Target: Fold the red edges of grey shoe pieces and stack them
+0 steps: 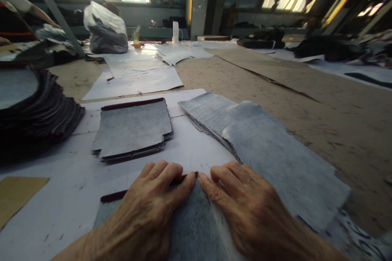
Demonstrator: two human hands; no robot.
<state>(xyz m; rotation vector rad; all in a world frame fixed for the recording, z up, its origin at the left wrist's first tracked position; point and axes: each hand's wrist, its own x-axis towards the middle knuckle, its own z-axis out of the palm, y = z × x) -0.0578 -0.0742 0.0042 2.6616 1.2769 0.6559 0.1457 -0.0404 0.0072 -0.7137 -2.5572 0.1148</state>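
Observation:
A grey-faced fabric piece [196, 224] lies in front of me, with a dark maroon folded strip [114, 196] along its far edge. My left hand [150, 208] is closed on that edge, fingers curled over it and thumb pressed near the corner. Against the same corner, my right hand [251, 204] is closed too, its thumb and forefinger tips touching the fabric. Just beyond my left hand sits a small stack of similar pieces [134, 128], notched at the corners and edged in maroon. Loose grey fabric sheets [275, 151] spread out in a pile beyond and beside my right hand.
A tall stack of dark-edged pieces [45, 114] stands at the left, with tan card [21, 197] nearer me. White paper sheets [137, 83], a filled plastic bag [105, 28] and a small orange bottle [136, 42] are farther back. Another person's arm [43, 14] reaches in at far left.

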